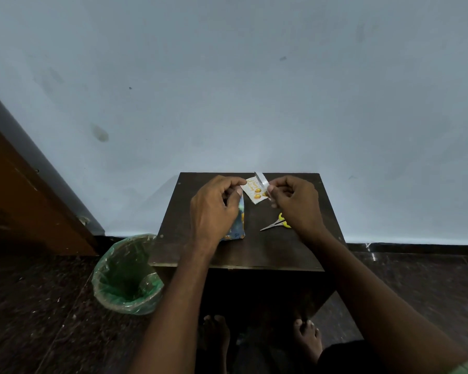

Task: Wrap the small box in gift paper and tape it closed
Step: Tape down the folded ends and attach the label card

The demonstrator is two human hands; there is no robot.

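A small box wrapped in blue patterned gift paper (237,225) lies on the dark wooden table (281,247), partly hidden under my left hand (214,206). Both hands hold a small white card with yellow balloons (254,192) above the table's far part. My left hand pinches the card's left edge. My right hand (295,203) pinches its right edge, where a strip of clear tape (262,179) sticks up from the card.
Yellow-handled scissors (277,224) lie on the table under my right wrist. A bin lined with a green bag (127,276) stands on the floor left of the table. A wall rises right behind the table; a wooden door (25,206) is at the left.
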